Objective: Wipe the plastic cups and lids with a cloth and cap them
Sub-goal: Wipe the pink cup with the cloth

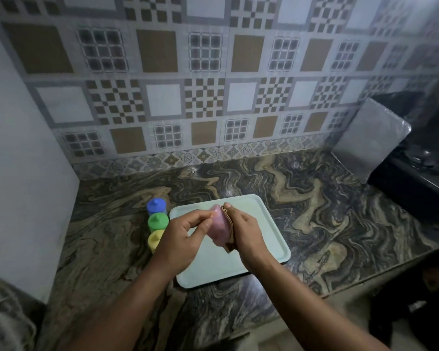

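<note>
A pink plastic cup point(218, 226) is held above the pale green tray point(266, 239), between both hands. My left hand point(180, 239) pinches the cup's left side with thumb and fingers. My right hand point(246, 234) presses a brown cloth point(230, 243) against the cup's right side. To the left of the tray stand three capped cups in a row: blue point(157, 206) farthest, green point(158, 221) in the middle, yellow point(155, 239) nearest, the yellow one partly hidden by my left hand.
The tray lies on a dark marbled stone counter point(327, 211). A white wall point(23, 173) closes the left side, patterned tiles the back. At the far right stand a clear plastic sheet point(370, 140) and a black stove point(421, 171). The counter's front edge runs lower right.
</note>
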The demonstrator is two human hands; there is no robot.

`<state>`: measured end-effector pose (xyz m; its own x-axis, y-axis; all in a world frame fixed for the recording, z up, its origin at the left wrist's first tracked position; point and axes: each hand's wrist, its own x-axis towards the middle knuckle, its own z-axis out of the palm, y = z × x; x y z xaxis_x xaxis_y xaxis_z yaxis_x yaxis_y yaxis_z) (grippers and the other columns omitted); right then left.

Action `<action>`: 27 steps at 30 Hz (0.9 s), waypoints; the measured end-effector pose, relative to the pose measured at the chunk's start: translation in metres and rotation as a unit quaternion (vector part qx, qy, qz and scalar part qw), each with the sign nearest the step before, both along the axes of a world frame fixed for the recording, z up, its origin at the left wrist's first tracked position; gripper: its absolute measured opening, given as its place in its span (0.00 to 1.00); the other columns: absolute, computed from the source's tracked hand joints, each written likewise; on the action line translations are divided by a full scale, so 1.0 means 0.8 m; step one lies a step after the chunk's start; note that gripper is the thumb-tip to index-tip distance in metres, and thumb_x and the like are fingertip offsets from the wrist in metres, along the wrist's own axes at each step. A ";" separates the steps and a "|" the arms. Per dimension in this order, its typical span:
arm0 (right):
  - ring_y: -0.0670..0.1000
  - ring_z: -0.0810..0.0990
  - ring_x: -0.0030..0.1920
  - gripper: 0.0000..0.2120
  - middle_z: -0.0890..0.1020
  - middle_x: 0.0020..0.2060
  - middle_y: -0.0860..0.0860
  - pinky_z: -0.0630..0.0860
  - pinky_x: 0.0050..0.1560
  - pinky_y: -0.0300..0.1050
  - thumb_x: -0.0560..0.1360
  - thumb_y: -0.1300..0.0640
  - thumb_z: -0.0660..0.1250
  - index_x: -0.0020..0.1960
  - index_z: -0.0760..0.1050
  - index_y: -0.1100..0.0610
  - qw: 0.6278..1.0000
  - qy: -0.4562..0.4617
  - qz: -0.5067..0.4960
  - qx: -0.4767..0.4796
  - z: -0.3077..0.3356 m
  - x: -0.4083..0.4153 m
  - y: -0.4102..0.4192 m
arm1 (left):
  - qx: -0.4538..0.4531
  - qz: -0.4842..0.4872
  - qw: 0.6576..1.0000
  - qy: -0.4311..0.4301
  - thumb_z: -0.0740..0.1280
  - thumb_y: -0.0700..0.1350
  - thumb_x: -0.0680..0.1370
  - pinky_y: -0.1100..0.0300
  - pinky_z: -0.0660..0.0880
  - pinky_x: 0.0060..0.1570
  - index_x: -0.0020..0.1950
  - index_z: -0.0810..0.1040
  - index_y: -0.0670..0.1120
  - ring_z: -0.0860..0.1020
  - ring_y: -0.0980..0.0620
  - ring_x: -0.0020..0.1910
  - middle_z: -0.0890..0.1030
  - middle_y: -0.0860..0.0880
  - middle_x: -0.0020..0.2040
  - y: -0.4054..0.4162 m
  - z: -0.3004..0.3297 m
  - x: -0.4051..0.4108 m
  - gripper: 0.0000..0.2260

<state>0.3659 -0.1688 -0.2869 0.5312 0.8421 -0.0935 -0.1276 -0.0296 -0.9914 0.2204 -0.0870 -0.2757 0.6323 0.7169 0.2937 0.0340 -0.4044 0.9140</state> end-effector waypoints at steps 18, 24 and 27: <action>0.51 0.86 0.48 0.19 0.88 0.49 0.49 0.82 0.50 0.49 0.86 0.46 0.64 0.62 0.83 0.59 0.970 -0.206 -0.068 0.106 -0.001 -0.012 0.015 | -0.052 -0.033 0.998 0.016 0.66 0.38 0.81 0.50 0.78 0.62 0.59 0.83 0.42 0.84 0.53 0.55 0.87 0.51 0.53 0.023 0.000 -0.038 0.09; 0.60 0.84 0.42 0.24 0.85 0.43 0.65 0.79 0.41 0.51 0.82 0.41 0.65 0.52 0.84 0.62 0.991 0.076 0.092 -0.062 0.024 -0.023 0.014 | -0.003 -0.095 0.995 -0.003 0.67 0.40 0.81 0.60 0.79 0.52 0.53 0.86 0.49 0.84 0.55 0.50 0.87 0.50 0.49 0.010 0.011 -0.044 0.08; 0.64 0.83 0.40 0.26 0.85 0.44 0.66 0.80 0.41 0.54 0.82 0.39 0.64 0.53 0.82 0.63 0.978 0.118 0.128 -0.117 0.024 -0.018 0.008 | -0.004 -0.102 0.995 0.016 0.67 0.42 0.81 0.62 0.77 0.52 0.54 0.85 0.47 0.83 0.55 0.50 0.87 0.50 0.49 0.015 0.008 -0.043 0.07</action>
